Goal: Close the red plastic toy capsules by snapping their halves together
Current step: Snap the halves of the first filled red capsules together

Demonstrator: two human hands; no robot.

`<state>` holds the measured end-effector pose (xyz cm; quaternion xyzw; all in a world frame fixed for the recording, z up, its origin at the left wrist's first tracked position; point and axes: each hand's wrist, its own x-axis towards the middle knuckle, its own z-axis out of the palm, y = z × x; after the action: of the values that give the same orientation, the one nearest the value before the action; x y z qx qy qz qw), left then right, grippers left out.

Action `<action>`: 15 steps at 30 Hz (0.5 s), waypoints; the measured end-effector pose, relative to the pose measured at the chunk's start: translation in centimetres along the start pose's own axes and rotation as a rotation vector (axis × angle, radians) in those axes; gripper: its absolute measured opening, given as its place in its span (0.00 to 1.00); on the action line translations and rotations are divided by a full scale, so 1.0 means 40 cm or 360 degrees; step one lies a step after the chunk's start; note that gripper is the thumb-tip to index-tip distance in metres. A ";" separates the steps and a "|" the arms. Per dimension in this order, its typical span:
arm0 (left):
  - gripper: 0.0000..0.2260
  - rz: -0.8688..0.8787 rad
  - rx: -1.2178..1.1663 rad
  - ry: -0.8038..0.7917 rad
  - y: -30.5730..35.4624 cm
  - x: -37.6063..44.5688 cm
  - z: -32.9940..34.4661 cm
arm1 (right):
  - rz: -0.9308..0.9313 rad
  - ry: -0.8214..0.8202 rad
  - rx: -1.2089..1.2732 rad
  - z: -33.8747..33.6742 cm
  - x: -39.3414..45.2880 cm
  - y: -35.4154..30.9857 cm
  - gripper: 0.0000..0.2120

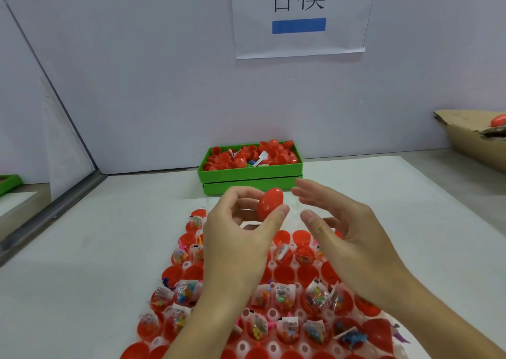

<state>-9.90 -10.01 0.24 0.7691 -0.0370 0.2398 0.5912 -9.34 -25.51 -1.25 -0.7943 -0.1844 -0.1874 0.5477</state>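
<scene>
My left hand (241,230) pinches a closed red egg-shaped capsule (269,202) between thumb and fingers, raised above the table. To its right, my right hand (336,221) hovers with relaxed fingers, a small gap away from the capsule and holding nothing. Below both hands lies a white holder tray (273,347) with several open red capsule halves (309,273), many filled with small bagged toys (186,293). My forearms hide part of the tray.
A green bin (250,176) piled with loose red capsule halves stands at the back against the wall. A cardboard box (465,136) holding a closed red capsule sits at the far right. A paper sign hangs on the wall.
</scene>
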 end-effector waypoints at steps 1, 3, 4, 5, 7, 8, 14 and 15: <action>0.13 -0.0010 -0.0030 -0.0015 0.003 -0.001 0.001 | 0.0013 0.0012 -0.0009 0.000 0.001 0.001 0.19; 0.15 -0.0050 -0.0147 -0.0053 0.006 -0.001 0.004 | 0.0039 0.0040 -0.0018 -0.001 0.002 0.001 0.18; 0.15 -0.0061 -0.0201 -0.0077 0.008 -0.002 0.006 | 0.0048 0.0051 -0.0010 -0.001 0.002 0.001 0.18; 0.14 -0.0087 -0.0264 -0.0109 0.011 -0.004 0.006 | 0.0055 0.0060 0.0006 -0.001 0.002 0.000 0.18; 0.13 -0.0292 -0.0585 -0.0185 0.014 -0.003 0.005 | 0.0064 0.0073 0.0041 -0.002 0.002 -0.001 0.18; 0.13 -0.0465 -0.0874 -0.0229 0.017 -0.002 0.003 | 0.0066 0.0079 0.0055 -0.002 0.002 -0.001 0.18; 0.16 -0.0937 -0.1662 -0.0440 0.022 0.007 -0.014 | 0.0094 0.0087 0.0127 -0.005 0.004 -0.001 0.17; 0.16 -0.0949 -0.1690 -0.0443 0.021 0.008 -0.014 | 0.0097 0.0087 0.0137 -0.005 0.004 -0.001 0.17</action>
<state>-10.07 -9.69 1.22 0.3716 -0.0115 -0.0892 0.9240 -9.25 -25.68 -1.06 -0.7698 -0.1529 -0.1841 0.5917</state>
